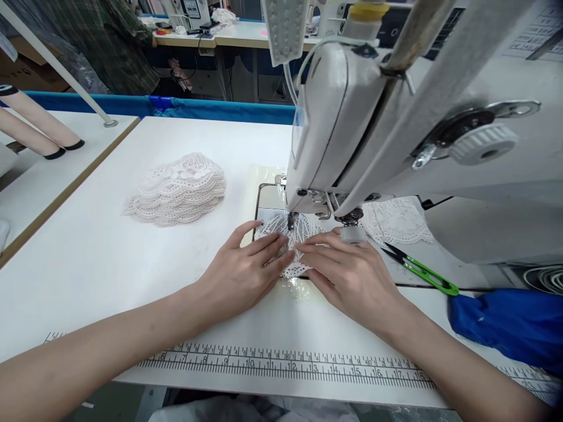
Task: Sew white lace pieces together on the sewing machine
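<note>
Both of my hands lie flat on a small white lace piece (pixel 295 230) under the presser foot (pixel 291 221) of a white sewing machine (pixel 352 129). My left hand (pixel 240 271) presses the lace from the left with fingers stretched out toward the needle. From the right, my right hand (pixel 352 274) holds down the same piece, fingers extended, and one finger wears a pale thimble (pixel 352 234). The fingertips of both hands nearly meet on the lace.
A stack of white lace pieces (pixel 178 190) lies on the table to the left. More lace (pixel 396 221) sits behind the machine arm. Green thread snips (pixel 422 271) and a blue cloth (pixel 505 322) lie at the right. A printed ruler (pixel 285 366) runs along the front edge.
</note>
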The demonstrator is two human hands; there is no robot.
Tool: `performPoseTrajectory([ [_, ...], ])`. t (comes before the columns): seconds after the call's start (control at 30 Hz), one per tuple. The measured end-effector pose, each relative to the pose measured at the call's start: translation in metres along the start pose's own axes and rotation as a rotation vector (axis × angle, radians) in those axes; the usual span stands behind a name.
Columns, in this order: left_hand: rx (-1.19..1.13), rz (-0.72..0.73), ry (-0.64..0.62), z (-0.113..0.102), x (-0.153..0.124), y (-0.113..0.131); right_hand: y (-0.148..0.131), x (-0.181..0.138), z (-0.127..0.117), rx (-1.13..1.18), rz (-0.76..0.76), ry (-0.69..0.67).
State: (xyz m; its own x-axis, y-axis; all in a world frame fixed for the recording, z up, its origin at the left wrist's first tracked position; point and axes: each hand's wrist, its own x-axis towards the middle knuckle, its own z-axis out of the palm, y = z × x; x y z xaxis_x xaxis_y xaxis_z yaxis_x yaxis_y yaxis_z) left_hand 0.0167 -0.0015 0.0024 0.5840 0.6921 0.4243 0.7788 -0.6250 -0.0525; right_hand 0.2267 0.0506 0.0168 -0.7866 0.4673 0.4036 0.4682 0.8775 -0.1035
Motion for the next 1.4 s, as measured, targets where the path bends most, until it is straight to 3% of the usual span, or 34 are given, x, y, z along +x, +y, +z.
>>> performPoseTrajectory([
  [0.5, -0.082, -0.081, -0.025, 0.011, 0.010, -0.016, 0.013, 0.005, 0.015, -0.144, 0.039, 0.066],
  [0.8, 0.008, -0.011, 0.033, 0.005, 0.001, 0.000, 0.007, -0.001, 0.011, -0.214, -0.119, 0.089],
  [1.4, 0.001, -0.053, 0.053, 0.013, 0.008, -0.009, 0.015, 0.004, 0.018, -0.251, -0.091, 0.121],
])
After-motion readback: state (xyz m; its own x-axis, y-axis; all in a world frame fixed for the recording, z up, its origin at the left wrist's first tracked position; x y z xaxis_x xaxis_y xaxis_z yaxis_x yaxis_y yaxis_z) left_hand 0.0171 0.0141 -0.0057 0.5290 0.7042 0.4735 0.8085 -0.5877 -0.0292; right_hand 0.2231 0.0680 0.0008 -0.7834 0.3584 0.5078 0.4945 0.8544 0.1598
